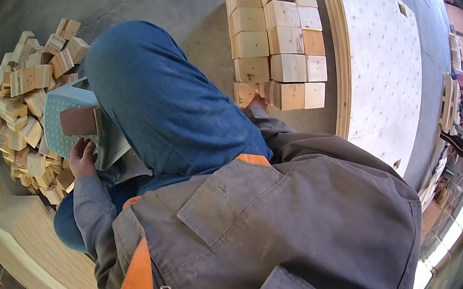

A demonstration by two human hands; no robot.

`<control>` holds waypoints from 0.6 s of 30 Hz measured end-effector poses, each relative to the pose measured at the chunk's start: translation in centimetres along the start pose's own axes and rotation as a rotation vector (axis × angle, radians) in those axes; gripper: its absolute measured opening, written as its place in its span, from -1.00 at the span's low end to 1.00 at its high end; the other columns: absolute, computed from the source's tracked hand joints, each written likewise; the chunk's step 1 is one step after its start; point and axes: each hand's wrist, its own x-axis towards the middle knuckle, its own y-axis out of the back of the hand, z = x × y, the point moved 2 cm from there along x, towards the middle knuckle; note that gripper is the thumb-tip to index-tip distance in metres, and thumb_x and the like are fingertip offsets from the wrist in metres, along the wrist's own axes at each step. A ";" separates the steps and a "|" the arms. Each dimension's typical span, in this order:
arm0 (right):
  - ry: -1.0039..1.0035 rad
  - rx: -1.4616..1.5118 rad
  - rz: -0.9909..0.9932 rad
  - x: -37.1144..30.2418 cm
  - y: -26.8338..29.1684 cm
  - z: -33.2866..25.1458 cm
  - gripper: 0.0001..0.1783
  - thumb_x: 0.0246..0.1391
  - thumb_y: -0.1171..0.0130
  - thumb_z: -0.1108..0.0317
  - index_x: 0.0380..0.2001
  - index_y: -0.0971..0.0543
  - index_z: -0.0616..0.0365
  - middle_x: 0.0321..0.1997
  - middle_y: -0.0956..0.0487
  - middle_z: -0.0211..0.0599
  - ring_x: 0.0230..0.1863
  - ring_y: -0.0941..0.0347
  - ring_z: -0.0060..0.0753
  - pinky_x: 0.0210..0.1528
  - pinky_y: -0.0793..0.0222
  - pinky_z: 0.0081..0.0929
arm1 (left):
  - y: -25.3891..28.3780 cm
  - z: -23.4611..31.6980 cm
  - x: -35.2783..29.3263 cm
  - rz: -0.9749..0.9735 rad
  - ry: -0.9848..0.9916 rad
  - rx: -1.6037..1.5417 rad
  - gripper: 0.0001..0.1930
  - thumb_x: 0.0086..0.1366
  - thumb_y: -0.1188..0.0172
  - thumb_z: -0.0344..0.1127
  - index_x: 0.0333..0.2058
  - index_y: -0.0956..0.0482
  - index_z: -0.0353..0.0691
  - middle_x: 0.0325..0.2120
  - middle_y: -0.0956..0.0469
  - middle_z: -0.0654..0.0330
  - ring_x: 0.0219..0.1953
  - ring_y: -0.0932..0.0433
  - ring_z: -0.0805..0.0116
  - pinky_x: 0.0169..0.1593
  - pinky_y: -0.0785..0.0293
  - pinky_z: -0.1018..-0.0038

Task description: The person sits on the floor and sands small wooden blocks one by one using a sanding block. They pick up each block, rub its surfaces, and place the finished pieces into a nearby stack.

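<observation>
A light blue plastic stool (61,145) with a dimpled top stands left of my knee. On it lies a flat block with a reddish-brown face (80,122), like a sanding block. My left hand (83,157) is just below that block, fingers loosely bent and apart, holding nothing. To the right, my right hand (257,103) reaches down to a wooden block (246,92) at the near left corner of a neat stack of wooden blocks (287,45). Its fingers close on that block's near end and are partly hidden.
A loose heap of small wooden pieces (29,121) lies beyond the stool at the left. Large pale panels (378,37) with square cutouts are piled right of the stack. Another pile of sheets (36,240) sits at the lower left. Grey concrete floor (190,9) shows between.
</observation>
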 end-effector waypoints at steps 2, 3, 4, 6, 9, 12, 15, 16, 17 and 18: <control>0.109 -0.047 -0.113 0.4 -0.8 0.1 -0.09 -0.01 -0.49 0.11 0.37 -0.34 0.15 0.33 -0.49 0.08 0.38 -0.42 0.01 0.41 -0.39 -0.07 | -0.2 0.0 0.4 -0.019 -0.022 -0.008 -0.42 0.34 -0.42 -0.26 0.29 -0.48 -0.21 0.09 -0.64 0.18 0.02 -0.64 0.35 -0.01 -0.57 0.41; 0.159 -0.049 -0.171 0.5 -1.3 0.1 -0.09 -0.01 -0.49 0.12 0.37 -0.34 0.15 0.33 -0.49 0.08 0.37 -0.43 0.01 0.40 -0.39 -0.07 | -0.3 -0.1 0.5 -0.026 -0.031 -0.013 -0.41 0.32 -0.45 -0.24 0.28 -0.49 -0.21 0.07 -0.65 0.19 -0.01 -0.65 0.36 -0.03 -0.57 0.43; 0.205 -0.044 -0.223 0.3 -1.6 -0.6 -0.10 0.00 -0.49 0.12 0.37 -0.34 0.15 0.32 -0.49 0.07 0.37 -0.43 0.01 0.39 -0.40 -0.08 | -0.3 -0.1 0.6 -0.029 -0.026 -0.011 -0.41 0.32 -0.45 -0.24 0.28 -0.49 -0.21 0.07 -0.65 0.19 -0.01 -0.65 0.36 -0.03 -0.57 0.43; 0.246 -0.039 -0.267 -0.4 -2.2 -1.4 -0.10 0.01 -0.48 0.13 0.37 -0.34 0.15 0.32 -0.50 0.07 0.36 -0.44 0.00 0.38 -0.40 -0.09 | -0.4 -0.3 0.8 -0.033 -0.016 -0.007 -0.41 0.32 -0.45 -0.25 0.28 -0.49 -0.22 0.08 -0.65 0.18 -0.01 -0.65 0.35 -0.04 -0.57 0.43; 0.273 -0.035 -0.305 -0.1 -2.3 -2.5 -0.11 0.02 -0.47 0.14 0.37 -0.34 0.16 0.31 -0.50 0.07 0.34 -0.45 -0.02 0.36 -0.41 -0.10 | -0.1 -0.7 1.0 -0.041 -0.006 -0.008 -0.40 0.32 -0.45 -0.25 0.28 -0.49 -0.22 0.10 -0.65 0.17 0.00 -0.66 0.34 -0.03 -0.57 0.42; 0.282 -0.031 -0.313 0.2 -2.1 -3.2 -0.12 0.03 -0.46 0.16 0.37 -0.34 0.16 0.30 -0.51 0.07 0.32 -0.46 -0.03 0.34 -0.42 -0.12 | -0.2 -0.5 0.6 -0.036 0.005 -0.002 -0.40 0.32 -0.45 -0.25 0.29 -0.48 -0.23 0.11 -0.64 0.16 0.03 -0.65 0.33 -0.01 -0.57 0.40; 0.285 -0.030 -0.317 0.2 -1.9 -3.7 -0.14 0.04 -0.45 0.17 0.37 -0.34 0.17 0.30 -0.52 0.06 0.30 -0.47 -0.04 0.32 -0.43 -0.13 | -0.1 -0.5 0.4 -0.030 0.008 -0.004 -0.39 0.32 -0.44 -0.25 0.30 -0.48 -0.23 0.10 -0.64 0.16 0.03 -0.65 0.33 0.01 -0.56 0.39; 0.289 -0.029 -0.317 0.2 -1.7 -3.8 -0.14 0.04 -0.45 0.18 0.37 -0.34 0.17 0.29 -0.52 0.06 0.30 -0.47 -0.05 0.31 -0.44 -0.13 | -0.2 -0.5 0.4 -0.031 0.011 -0.006 -0.39 0.32 -0.44 -0.25 0.30 -0.48 -0.23 0.10 -0.64 0.17 0.04 -0.64 0.33 0.02 -0.56 0.39; 0.286 -0.026 -0.317 0.2 -1.6 -3.9 -0.14 0.04 -0.45 0.18 0.37 -0.34 0.17 0.29 -0.52 0.06 0.29 -0.48 -0.05 0.31 -0.44 -0.14 | -0.2 -0.4 0.3 -0.033 0.013 -0.008 -0.39 0.32 -0.43 -0.24 0.30 -0.48 -0.23 0.10 -0.64 0.17 0.04 -0.64 0.33 0.02 -0.56 0.38; 0.286 -0.025 -0.318 0.2 -1.4 -4.0 -0.15 0.05 -0.44 0.19 0.37 -0.34 0.17 0.29 -0.53 0.06 0.28 -0.48 -0.06 0.30 -0.44 -0.14 | -0.3 -0.3 0.3 -0.035 0.016 -0.010 -0.39 0.33 -0.43 -0.24 0.30 -0.48 -0.23 0.10 -0.64 0.17 0.04 -0.64 0.33 0.03 -0.56 0.38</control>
